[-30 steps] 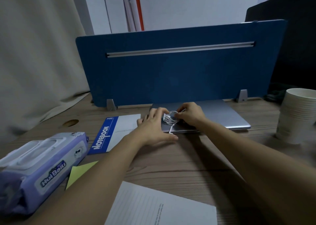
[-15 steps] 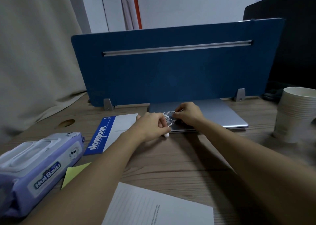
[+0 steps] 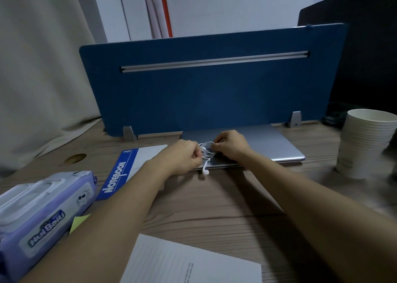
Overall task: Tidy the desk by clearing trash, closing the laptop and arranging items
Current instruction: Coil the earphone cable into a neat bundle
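Two hands meet over the front left corner of the closed laptop (image 3: 268,145): your left hand (image 3: 184,156) and right hand (image 3: 231,145) each have fingers curled onto the white earphone cable (image 3: 206,149), which is bunched in loops between them. One earbud (image 3: 205,172) hangs below the grip, just past the laptop's front edge, over the wooden desk (image 3: 214,207). Left of the grip lies the blue-and-white notebook (image 3: 120,175), partly under your left forearm; farther left and nearer you sits the wet-wipes pack (image 3: 43,214), with a yellow sticky note (image 3: 78,222) at its edge. Right of the grip, well apart, stands a stack of paper cups (image 3: 363,143). Nearer you lies a lined sheet (image 3: 189,263). Behind the grip rises the blue divider panel (image 3: 214,93).
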A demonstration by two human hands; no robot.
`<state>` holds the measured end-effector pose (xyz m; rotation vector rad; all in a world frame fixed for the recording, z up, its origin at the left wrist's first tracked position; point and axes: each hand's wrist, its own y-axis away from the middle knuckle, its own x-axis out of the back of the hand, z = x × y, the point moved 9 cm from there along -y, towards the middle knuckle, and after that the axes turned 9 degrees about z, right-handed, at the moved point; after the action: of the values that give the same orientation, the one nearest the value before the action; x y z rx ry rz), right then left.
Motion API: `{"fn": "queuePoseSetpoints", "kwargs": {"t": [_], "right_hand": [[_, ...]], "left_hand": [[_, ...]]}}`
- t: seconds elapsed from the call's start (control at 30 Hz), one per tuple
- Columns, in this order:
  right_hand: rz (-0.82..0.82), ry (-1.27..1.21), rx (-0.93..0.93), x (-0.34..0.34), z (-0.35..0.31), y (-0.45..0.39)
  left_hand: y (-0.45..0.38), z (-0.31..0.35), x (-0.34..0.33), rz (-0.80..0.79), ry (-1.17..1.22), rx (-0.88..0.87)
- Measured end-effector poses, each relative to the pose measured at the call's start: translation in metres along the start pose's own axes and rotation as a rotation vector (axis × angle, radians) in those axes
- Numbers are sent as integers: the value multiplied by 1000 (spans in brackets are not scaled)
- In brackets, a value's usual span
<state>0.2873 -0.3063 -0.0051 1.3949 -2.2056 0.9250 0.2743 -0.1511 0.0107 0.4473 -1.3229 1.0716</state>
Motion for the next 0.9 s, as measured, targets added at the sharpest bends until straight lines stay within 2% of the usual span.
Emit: {"fn": "queuePoseSetpoints", "kwargs": {"t": [0.1, 0.27, 0.5, 0.63, 0.8, 0.9], "right_hand": [[-6, -4, -5, 0, 2, -1], [-2, 1, 5, -1, 2, -1], [2, -11, 3, 1, 1, 1], [-8, -18, 1, 1, 1, 2], [-2, 2, 17, 1, 0, 3], [-21, -1, 17, 1, 0, 3]], "left_hand": [[5, -3, -5, 15, 82, 21], [12, 7, -6, 65, -55, -17], [12, 5, -5, -18, 118, 108], [3, 0, 3, 14, 43, 48], [-8, 3, 3, 117, -103, -126], [-3, 4, 5, 226, -9, -167]]}}
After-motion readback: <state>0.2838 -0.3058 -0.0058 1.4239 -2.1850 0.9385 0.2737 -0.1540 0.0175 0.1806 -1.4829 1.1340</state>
